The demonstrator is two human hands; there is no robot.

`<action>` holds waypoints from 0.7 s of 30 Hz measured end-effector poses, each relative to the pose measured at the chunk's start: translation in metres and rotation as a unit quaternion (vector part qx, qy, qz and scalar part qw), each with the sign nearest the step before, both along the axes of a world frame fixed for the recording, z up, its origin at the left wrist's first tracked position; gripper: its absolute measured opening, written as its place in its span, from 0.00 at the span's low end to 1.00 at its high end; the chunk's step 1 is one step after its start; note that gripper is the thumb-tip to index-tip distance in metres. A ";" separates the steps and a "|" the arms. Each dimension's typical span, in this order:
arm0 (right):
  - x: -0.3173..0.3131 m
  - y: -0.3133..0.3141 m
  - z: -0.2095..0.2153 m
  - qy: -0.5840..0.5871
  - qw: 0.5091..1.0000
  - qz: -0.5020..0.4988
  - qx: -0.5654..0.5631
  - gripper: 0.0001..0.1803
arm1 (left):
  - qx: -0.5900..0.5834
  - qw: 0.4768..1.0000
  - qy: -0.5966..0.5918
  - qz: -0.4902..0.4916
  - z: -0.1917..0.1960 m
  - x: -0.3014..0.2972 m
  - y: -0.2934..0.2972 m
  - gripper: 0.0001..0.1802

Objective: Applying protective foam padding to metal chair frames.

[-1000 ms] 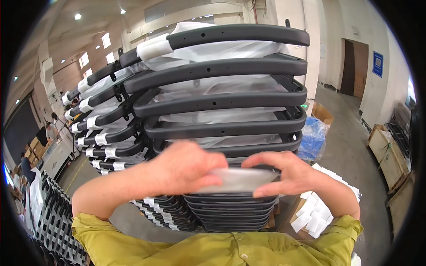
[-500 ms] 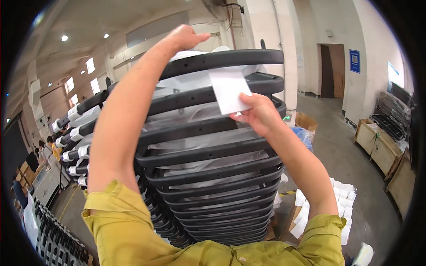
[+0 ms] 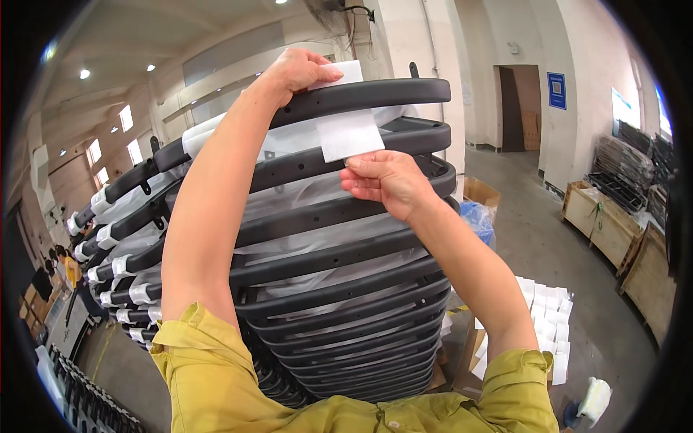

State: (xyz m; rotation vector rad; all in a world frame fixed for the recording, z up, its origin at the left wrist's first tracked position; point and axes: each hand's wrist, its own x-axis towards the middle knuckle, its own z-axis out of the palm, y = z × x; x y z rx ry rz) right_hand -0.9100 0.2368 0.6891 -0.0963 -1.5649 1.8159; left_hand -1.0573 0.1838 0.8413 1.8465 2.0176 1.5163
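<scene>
A white foam-like sheet hangs behind the top black tubular frame of a tall stack. One end shows above the bar and the other below it; the bar hides the part between. At the upper end my left hand grips the sheet, thumb and fingers closed over it. My right hand pinches the lower edge between thumb and fingers, in front of the second and third frames. Translucent plastic film shows between the stacked frames.
White wraps cover the frame ends at left. Cut white sheets lie piled on a carton at lower right. Behind stand a cardboard box with blue plastic and wooden crates. A person in yellow is far left.
My left hand has come down onto the sheet's upper end, which now shows above the top bar. My right hand has moved left with the lower end, and the sheet has risen behind the bar.
</scene>
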 end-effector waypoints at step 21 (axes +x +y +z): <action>0.007 0.014 0.023 0.012 0.988 -0.101 0.118 0.16 | 0.353 0.715 0.604 -0.003 -0.070 0.015 -0.003 0.09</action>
